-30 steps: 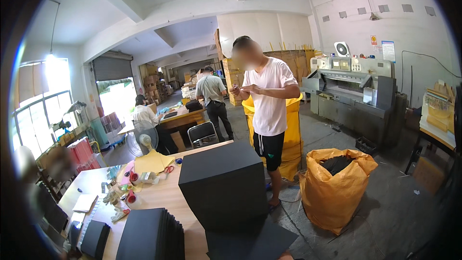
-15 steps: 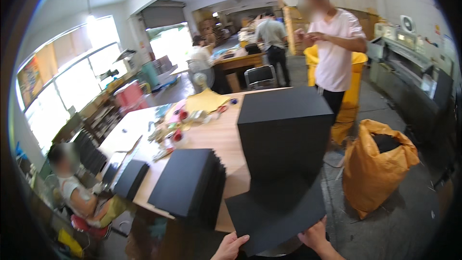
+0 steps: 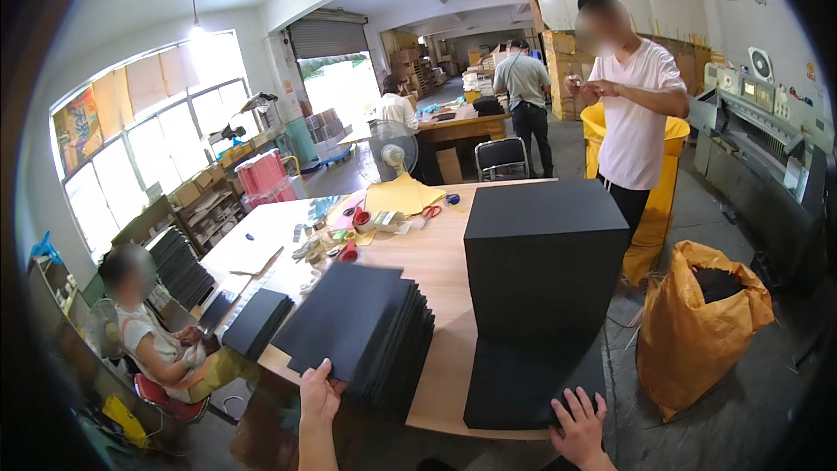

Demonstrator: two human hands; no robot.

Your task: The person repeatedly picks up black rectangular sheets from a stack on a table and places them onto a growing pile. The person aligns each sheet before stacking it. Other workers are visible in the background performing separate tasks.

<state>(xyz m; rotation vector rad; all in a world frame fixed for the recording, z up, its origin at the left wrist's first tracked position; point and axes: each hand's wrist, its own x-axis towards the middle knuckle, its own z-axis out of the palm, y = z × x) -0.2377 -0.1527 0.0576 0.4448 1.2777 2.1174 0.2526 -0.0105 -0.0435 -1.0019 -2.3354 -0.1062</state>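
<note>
My left hand (image 3: pixel 322 390) pinches the near edge of a black sheet (image 3: pixel 342 318), which lies a little askew on top of a stack of black sheets (image 3: pixel 403 351) with uneven edges. My right hand (image 3: pixel 579 419), fingers spread, rests on the near right corner of a low black pile (image 3: pixel 532 384) at the table's front edge. Directly behind this pile rises a tall, neat black stack (image 3: pixel 545 266). Whether the low pile is one sheet or several I cannot tell from its top.
On the wooden table (image 3: pixel 442 401) lie red-handled scissors (image 3: pixel 430 215), tape rolls and yellow paper (image 3: pixel 397 198). A seated person (image 3: pixel 157 340) works at the left by a smaller black stack (image 3: pixel 260 323). A person in a white shirt (image 3: pixel 641 113) stands behind the tall stack; an orange sack (image 3: pixel 697 340) stands right.
The black sheet I held in both hands at the right is no longer between them. My left hand has moved left to the uneven stack; my right hand now lies spread on the low pile.
</note>
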